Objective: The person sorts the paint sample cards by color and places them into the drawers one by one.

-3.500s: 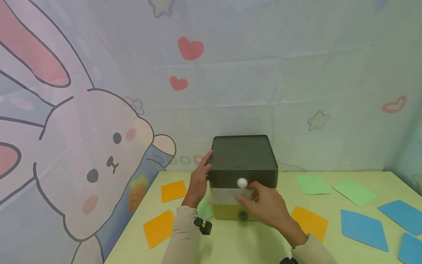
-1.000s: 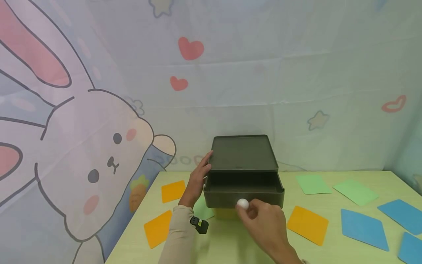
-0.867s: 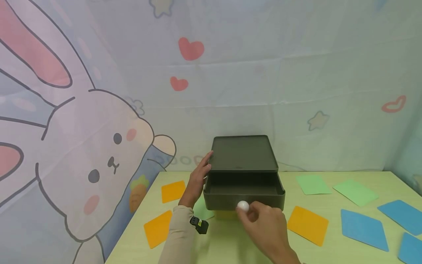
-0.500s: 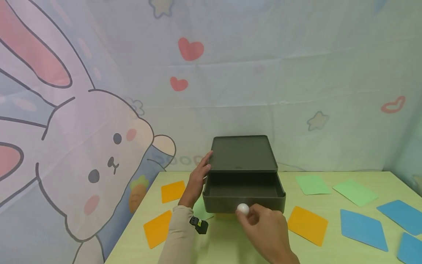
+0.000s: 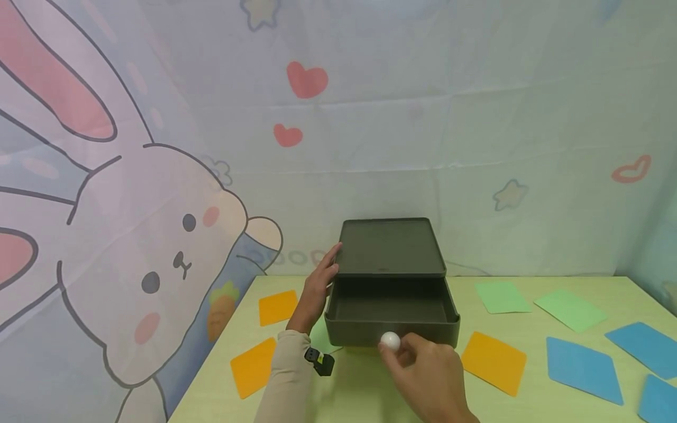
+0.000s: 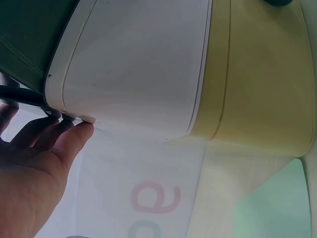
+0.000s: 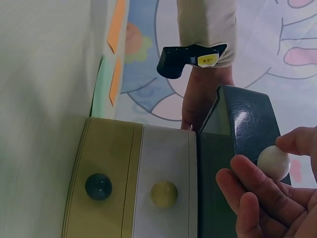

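Observation:
A small three-tier drawer cabinet (image 5: 391, 247) with a dark top stands on the table. Its dark top drawer (image 5: 359, 333) is pulled out toward me, and the inside looks bare. My right hand (image 5: 431, 373) pinches the round white knob (image 5: 390, 341) on that drawer's front between thumb and fingers. My left hand (image 5: 314, 294) rests with extended fingers against the cabinet's left side. In the right wrist view, the white middle drawer (image 7: 168, 148) has a yellow knob (image 7: 164, 194), and the yellow bottom drawer (image 7: 111, 153) has a dark knob (image 7: 98, 186); both are pushed in.
Orange cards lie to the left (image 5: 254, 368) and right (image 5: 494, 363) of the cabinet. Farther right are a green card (image 5: 570, 309) and a blue card (image 5: 584, 369), among others. A green card (image 5: 322, 336) is partly hidden behind my left arm. A cartoon-printed cloth (image 5: 370, 117) hangs behind the table.
My right hand has taken hold of the white knob and drawn the top drawer out toward me, slightly farther in the last half second. My left hand has stayed at the cabinet's side.

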Demonstrator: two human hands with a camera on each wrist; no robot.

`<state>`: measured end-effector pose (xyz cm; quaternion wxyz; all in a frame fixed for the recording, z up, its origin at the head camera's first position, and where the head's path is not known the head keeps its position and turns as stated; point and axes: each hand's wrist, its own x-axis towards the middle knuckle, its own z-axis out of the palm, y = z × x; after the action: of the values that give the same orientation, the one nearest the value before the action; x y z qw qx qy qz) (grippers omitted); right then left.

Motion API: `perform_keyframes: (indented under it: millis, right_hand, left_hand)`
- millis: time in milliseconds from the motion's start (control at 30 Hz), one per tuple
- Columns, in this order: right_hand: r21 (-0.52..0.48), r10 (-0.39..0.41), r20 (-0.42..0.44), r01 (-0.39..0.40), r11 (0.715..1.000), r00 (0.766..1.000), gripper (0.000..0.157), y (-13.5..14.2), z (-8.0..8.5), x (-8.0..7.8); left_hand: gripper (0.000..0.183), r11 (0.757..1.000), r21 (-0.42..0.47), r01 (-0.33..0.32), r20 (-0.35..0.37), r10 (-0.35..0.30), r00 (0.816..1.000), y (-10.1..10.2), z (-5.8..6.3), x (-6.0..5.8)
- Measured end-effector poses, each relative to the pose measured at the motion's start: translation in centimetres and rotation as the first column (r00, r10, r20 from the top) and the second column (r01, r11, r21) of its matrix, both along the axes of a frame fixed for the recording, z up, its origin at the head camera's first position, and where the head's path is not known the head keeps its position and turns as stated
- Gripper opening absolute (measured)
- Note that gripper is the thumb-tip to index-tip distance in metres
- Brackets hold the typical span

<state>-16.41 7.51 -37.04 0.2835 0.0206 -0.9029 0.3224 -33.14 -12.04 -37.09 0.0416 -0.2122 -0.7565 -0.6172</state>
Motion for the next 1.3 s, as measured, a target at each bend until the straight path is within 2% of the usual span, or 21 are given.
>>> perform_keyframes:
  millis: [167, 467, 633, 733, 900, 1067, 1167, 1300]
  right_hand:
    - [0.001, -0.004, 0.018, 0.004, 1.0, 1.0, 0.03, 0.0, 0.0, 0.1]
    - [-0.014, -0.01, 0.147, 0.012, 1.0, 0.989, 0.031, 0.1, 0.3, 0.4]
    - [-0.002, -0.007, 0.111, 0.008, 1.0, 0.994, 0.03, 0.4, -0.3, 0.8]
    - [0.031, -0.007, 0.123, 0.003, 0.999, 0.992, 0.031, 0.6, -0.9, 1.0]
    - [0.107, -0.011, 0.218, -0.013, 0.994, 0.976, 0.037, 1.7, -1.5, 1.0]
    - [0.144, -0.013, 0.272, -0.028, 0.989, 0.962, 0.039, 3.4, -2.4, 0.6]
    - [0.142, -0.003, 0.323, -0.046, 0.989, 0.946, 0.039, 4.6, -3.1, 0.3]
    - [0.142, 0.035, 0.406, -0.101, 0.985, 0.913, 0.036, 6.2, -3.9, -0.1]
  left_hand:
    - [0.049, 1.0, 0.001, -0.004, -0.003, 0.004, 1.0, 0.0, 0.0, 0.1]
    - [0.05, 1.0, 0.008, -0.002, -0.003, 0.002, 1.0, 0.0, -0.2, 0.0]
    - [0.05, 1.0, 0.002, 0.002, -0.001, -0.002, 1.0, -0.1, -0.2, 0.1]
    - [0.05, 1.0, -0.002, 0.001, 0.0, -0.001, 1.0, -0.1, -0.2, 0.1]
    - [0.05, 1.0, -0.003, 0.003, 0.005, -0.003, 1.0, -0.1, -0.1, 0.0]
    - [0.049, 1.0, -0.004, 0.005, 0.007, -0.005, 1.0, 0.0, 0.0, -0.2]
    - [0.049, 1.0, 0.001, 0.007, 0.01, -0.007, 1.0, 0.1, 0.0, -0.2]
    - [0.05, 1.0, 0.008, 0.011, 0.01, -0.011, 1.0, 0.1, 0.0, -0.1]
